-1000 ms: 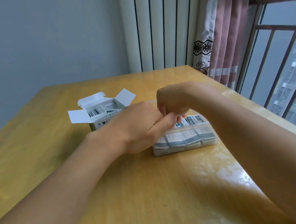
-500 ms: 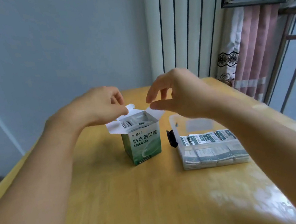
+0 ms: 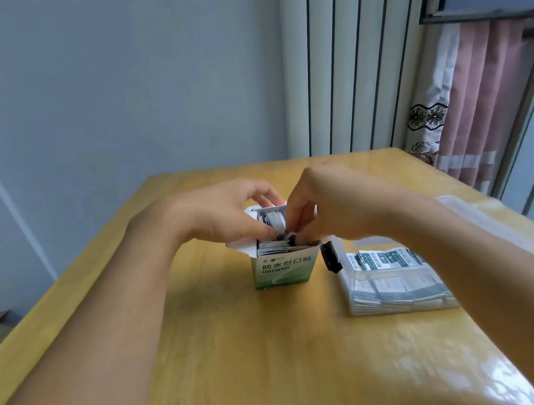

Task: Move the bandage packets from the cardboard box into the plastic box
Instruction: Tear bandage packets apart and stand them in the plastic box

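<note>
A small green and white cardboard box (image 3: pixel 282 271) stands upright mid-table with its top flaps open. Bandage packets (image 3: pixel 273 244) stand packed inside it. My left hand (image 3: pixel 226 215) and my right hand (image 3: pixel 332 206) meet over the open top, fingers curled down into the box and pinching packets (image 3: pixel 277 221) that stick up between them. To the right lies a clear plastic box (image 3: pixel 350 280) with a black latch (image 3: pixel 331 257), holding rows of packets (image 3: pixel 388 258) laid flat. My right forearm crosses over its right part.
The wooden table (image 3: pixel 247 361) runs to a grey wall at the back. The plastic box's clear lid (image 3: pixel 467 210) lies open toward the right edge. A pink curtain (image 3: pixel 478 94) and a railed window stand at the right.
Both hands left the plastic box, rose over the cardboard box and dropped into its open top, fingers now closing on packets. The camera view has tilted up.
</note>
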A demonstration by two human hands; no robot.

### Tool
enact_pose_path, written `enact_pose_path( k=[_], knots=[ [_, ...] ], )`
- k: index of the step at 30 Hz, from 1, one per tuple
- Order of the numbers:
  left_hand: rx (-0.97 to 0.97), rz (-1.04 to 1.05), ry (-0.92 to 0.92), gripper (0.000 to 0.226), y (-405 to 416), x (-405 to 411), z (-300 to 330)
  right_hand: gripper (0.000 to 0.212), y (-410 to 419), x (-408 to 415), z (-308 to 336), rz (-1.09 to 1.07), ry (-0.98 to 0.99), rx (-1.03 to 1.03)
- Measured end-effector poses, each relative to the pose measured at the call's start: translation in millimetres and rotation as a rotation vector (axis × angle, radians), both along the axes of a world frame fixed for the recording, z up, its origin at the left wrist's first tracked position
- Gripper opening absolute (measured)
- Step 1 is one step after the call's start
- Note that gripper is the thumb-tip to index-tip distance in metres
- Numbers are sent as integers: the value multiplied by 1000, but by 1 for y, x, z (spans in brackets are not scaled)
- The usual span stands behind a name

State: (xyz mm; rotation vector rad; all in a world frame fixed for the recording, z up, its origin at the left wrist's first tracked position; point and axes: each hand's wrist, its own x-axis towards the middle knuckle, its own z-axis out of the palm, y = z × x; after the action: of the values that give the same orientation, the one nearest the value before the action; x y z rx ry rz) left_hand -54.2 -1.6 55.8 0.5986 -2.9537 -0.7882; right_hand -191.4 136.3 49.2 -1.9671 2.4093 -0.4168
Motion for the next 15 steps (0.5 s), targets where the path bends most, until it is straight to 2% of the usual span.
enact_pose_path(
  k=[3, 10, 15],
  knots=[
    [-24, -19, 11, 34, 0, 0, 0, 16, -2, 3, -6, 2, 41, -51],
    [-53, -38, 2, 37, -1, -1, 0, 19, 1, 2, -8, -10, -32, -181],
    [-63, -29, -14, 38, -2, -1, -1, 11, -2, 3, -14, -3, -74, -224]
  ],
)
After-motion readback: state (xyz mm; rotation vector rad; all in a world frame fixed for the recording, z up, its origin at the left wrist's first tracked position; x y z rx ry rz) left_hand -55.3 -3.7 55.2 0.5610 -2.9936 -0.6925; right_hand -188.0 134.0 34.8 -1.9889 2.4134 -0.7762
